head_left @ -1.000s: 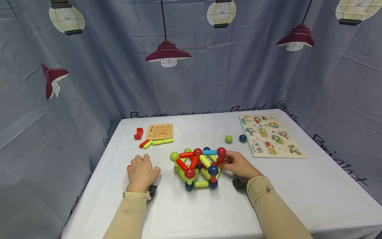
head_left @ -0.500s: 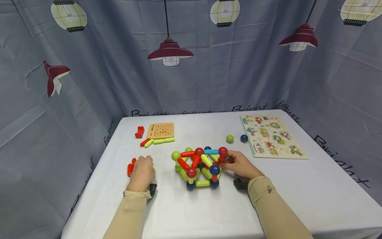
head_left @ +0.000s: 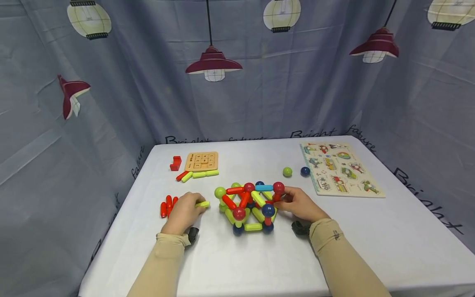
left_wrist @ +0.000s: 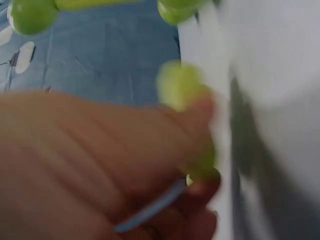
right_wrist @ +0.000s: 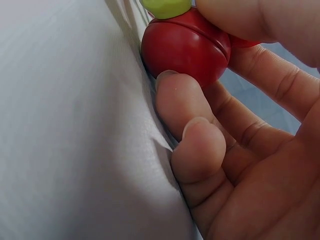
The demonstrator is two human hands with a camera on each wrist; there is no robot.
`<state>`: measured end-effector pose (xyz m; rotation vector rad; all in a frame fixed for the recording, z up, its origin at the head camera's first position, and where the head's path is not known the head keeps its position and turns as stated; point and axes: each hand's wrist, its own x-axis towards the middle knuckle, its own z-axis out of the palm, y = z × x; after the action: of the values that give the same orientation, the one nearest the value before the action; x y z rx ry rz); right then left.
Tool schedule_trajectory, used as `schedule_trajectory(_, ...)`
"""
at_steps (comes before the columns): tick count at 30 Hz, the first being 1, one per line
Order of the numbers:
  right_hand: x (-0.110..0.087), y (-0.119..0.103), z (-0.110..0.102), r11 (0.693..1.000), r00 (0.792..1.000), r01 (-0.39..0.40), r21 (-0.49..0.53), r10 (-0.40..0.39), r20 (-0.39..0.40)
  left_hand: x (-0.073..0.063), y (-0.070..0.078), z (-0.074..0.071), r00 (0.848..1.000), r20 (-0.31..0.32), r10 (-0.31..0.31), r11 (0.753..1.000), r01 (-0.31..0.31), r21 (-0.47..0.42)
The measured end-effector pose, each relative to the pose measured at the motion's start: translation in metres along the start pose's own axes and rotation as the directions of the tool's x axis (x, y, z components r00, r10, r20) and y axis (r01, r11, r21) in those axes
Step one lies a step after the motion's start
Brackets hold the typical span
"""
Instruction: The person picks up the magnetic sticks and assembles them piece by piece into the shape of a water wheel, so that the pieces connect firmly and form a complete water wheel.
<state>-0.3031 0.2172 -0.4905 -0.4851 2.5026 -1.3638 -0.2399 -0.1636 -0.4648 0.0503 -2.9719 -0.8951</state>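
A structure of magnetic sticks and balls point(head_left: 239, 213) in red, green, blue and yellow-green stands mid-table in the head view. My right hand point(head_left: 302, 204) grips its right side. In the right wrist view, my thumb and curled fingers close round a low red ball point(right_wrist: 182, 50), with a yellow-green stick end point(right_wrist: 167, 7) above it. Left of the structure, my left hand point(head_left: 183, 212) pinches a loose yellow-green stick point(head_left: 203, 204) between thumb and fingers. The left wrist view shows this stick point(left_wrist: 178, 82) blurred, partly behind the thumb.
Several red sticks point(head_left: 163, 209) lie beside my left hand. Farther back are a wooden number board point(head_left: 202, 161), a red block point(head_left: 175, 163) and a row of sticks point(head_left: 199, 174). A green ball point(head_left: 287, 171), a dark blue ball point(head_left: 305, 171) and a picture puzzle board point(head_left: 343, 185) lie back right.
My left hand came down beside the red sticks, picked up a yellow-green stick and moved right with it toward the structure. My right hand has stayed on the structure.
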Motion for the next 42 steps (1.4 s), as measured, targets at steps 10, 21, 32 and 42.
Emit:
schedule_trajectory(10, 0.000, 0.004, 0.001, 1.000, 1.000, -0.017, 0.027, 0.017, 0.003, 0.001, 0.007, -0.002, 0.947, -0.300, 0.117, 0.936, -0.206, -0.285)
schedule_trajectory(21, -0.001, 0.002, -0.001, 1.000, 1.000, 0.001, -0.009, -0.001, -0.018, -0.053, 0.090, 0.011, 0.700, -0.390, 0.598, 0.707, -0.690, -0.156)
schedule_trajectory(32, 0.001, 0.007, 0.002, 0.999, 1.000, 0.028, 0.015, -0.028, -0.005, -0.053, 0.100, 0.029, 0.582, -0.328, 0.744, 0.641, -0.760, 0.105)
schedule_trajectory(42, 0.003, 0.006, -0.001, 0.997, 0.999, 0.052, 0.057, -0.052, 0.003, -0.053, 0.121, 0.031, 0.523, -0.288, 0.802, 0.597, -0.717, 0.359)
